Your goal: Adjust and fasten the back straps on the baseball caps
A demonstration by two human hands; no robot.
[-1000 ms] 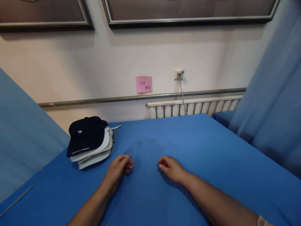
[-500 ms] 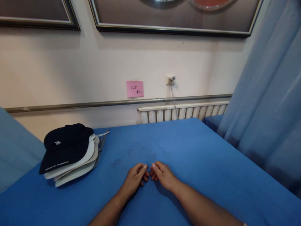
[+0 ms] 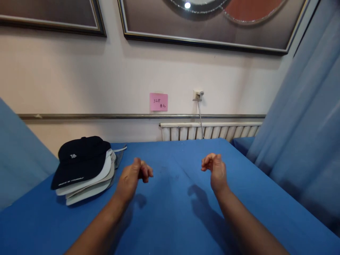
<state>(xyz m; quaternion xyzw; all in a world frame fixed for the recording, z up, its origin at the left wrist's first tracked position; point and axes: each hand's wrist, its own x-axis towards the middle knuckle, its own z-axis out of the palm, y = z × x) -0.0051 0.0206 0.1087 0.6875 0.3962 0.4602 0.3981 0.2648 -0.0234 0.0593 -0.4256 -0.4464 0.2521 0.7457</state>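
Baseball cap stack sits at the far left of the blue-covered table: navy cap on top, lettered brim toward the wearer's side, pale brims fanned out underneath, white strap poking out at the back right. Left hand is just right of the stack, apart from it; right hand is well off, over bare table. Both hands up off the surface, fingers loosely curled, thumbs up, nothing pinched. Handling, my read: brims are staggered, so pulling one could drag its neighbours. For a single cap, take the navy brim edge, thumb on top, and lift rather than slide. For the lot, support under the lowest brim from both sides. Mind the strap, looks snaggable. Behind: radiator, metal rail, pink sticky note, plugged wall socket.
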